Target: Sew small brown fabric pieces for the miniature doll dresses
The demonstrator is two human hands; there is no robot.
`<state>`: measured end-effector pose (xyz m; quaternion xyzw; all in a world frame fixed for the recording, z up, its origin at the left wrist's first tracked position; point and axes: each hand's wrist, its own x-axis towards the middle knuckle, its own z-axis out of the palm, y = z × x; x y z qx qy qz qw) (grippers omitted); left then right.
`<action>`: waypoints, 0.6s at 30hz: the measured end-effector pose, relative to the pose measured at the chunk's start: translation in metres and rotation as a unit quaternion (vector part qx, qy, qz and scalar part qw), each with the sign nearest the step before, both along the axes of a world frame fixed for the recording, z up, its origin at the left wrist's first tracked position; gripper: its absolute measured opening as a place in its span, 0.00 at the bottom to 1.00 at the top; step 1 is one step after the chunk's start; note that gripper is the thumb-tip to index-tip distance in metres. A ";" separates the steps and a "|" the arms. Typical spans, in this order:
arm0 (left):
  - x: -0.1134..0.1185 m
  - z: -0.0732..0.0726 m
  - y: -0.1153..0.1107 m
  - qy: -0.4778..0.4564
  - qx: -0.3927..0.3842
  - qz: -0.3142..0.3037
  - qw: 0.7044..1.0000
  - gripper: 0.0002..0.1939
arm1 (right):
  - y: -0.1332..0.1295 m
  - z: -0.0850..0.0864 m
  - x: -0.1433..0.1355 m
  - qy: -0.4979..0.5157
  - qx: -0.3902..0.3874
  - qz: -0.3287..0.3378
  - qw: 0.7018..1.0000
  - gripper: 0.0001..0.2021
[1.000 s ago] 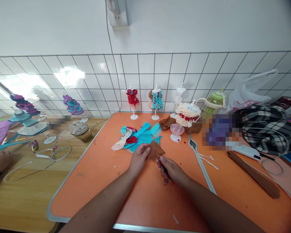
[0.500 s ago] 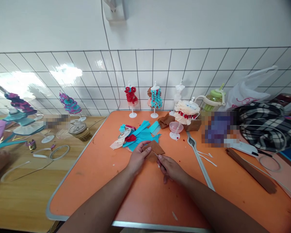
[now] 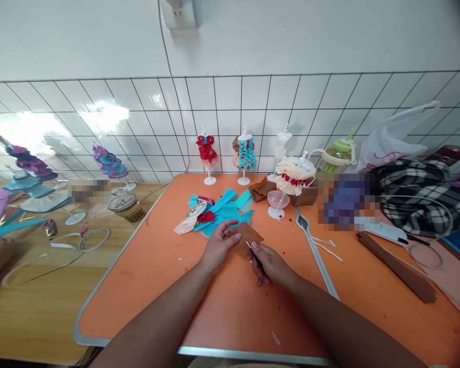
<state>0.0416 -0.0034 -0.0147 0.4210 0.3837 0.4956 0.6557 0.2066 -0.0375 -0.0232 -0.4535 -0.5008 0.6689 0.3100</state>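
Observation:
My left hand (image 3: pixel 219 248) pinches a piece of brown crepe paper (image 3: pixel 253 234) between thumb and fingers, above the orange table (image 3: pixel 145 286). My right hand (image 3: pixel 273 261) is closed on small scissors (image 3: pixel 258 259) with dark handles, their metal tip against the lower edge of the paper. Just beyond my hands lie strips of blue crepe paper (image 3: pixel 223 210), a red scrap (image 3: pixel 206 218) and a cream piece (image 3: pixel 186 225). A roll of tape (image 3: pixel 198 211) rests among them.
Small dress-form stands line the wall, including a red one (image 3: pixel 207 153), a blue one (image 3: pixel 246 156) and a cream one (image 3: pixel 296 176). A pink bowl (image 3: pixel 278 199) stands nearby. Right are a brown folded strip (image 3: pixel 396 268) and a plaid cloth (image 3: pixel 410 197). Another person's hand (image 3: pixel 0 253) is far left.
The brown paper has turned slightly and its corner reaches further right. My right hand has shifted a little, and more of the scissors' dark handles shows.

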 end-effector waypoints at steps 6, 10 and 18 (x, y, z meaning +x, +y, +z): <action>0.002 -0.001 -0.001 0.039 -0.007 -0.003 0.999 0.28 | -0.001 -0.004 -0.002 -0.015 0.017 0.004 1.000 0.24; 0.002 0.001 -0.002 0.028 -0.022 -0.012 0.999 0.29 | 0.000 -0.004 -0.002 -0.022 0.021 -0.007 1.000 0.24; -0.001 0.000 0.000 0.016 -0.018 -0.016 1.000 0.27 | 0.000 0.001 -0.002 -0.040 0.024 -0.005 0.999 0.24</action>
